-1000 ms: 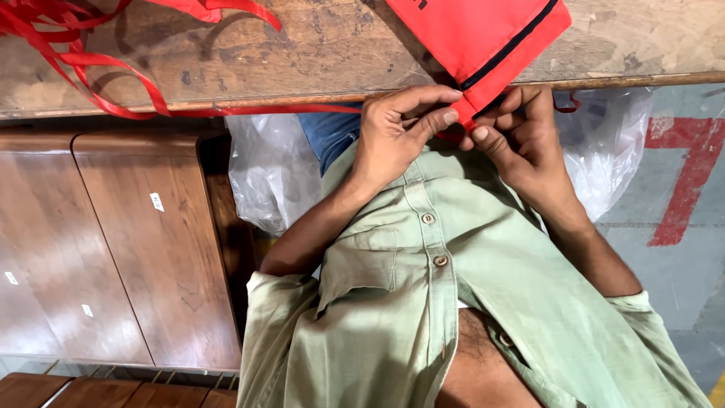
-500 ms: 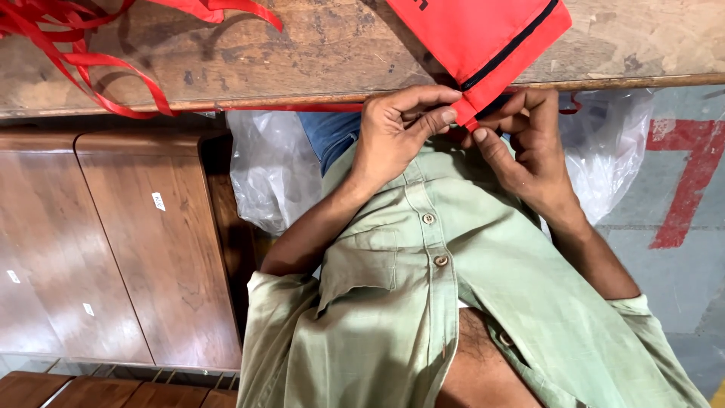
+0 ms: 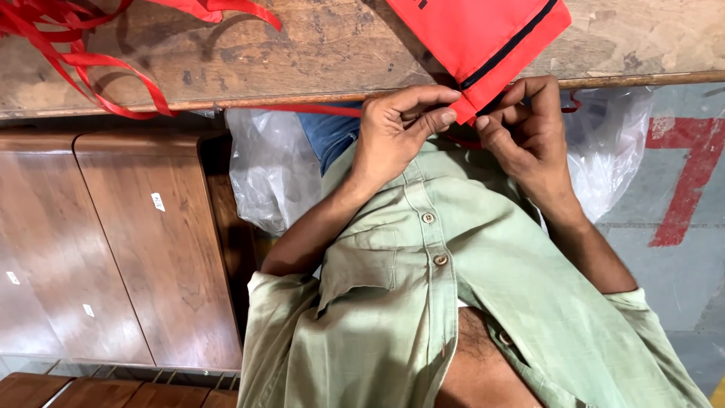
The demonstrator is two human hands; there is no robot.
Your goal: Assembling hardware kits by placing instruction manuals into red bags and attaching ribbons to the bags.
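Note:
A red fabric bag (image 3: pixel 483 34) with a black trim line lies on the worn wooden table (image 3: pixel 317 53), its corner hanging over the near edge. My left hand (image 3: pixel 396 128) pinches that corner between thumb and fingers. My right hand (image 3: pixel 525 132) grips the same corner from the right side, fingers curled under the fabric. Both hands meet just below the table edge, above my pale green buttoned shirt (image 3: pixel 453 302).
Loose red fabric straps (image 3: pixel 83 53) lie tangled at the table's far left. A clear plastic bag (image 3: pixel 272 170) sits under the table by my knee. A brown wooden bench (image 3: pixel 113 242) stands to the left. Grey floor with red paint (image 3: pixel 680 181) lies to the right.
Both hands stay on the bag corner; the fingers have shifted slightly, the right thumb moving closer along the edge.

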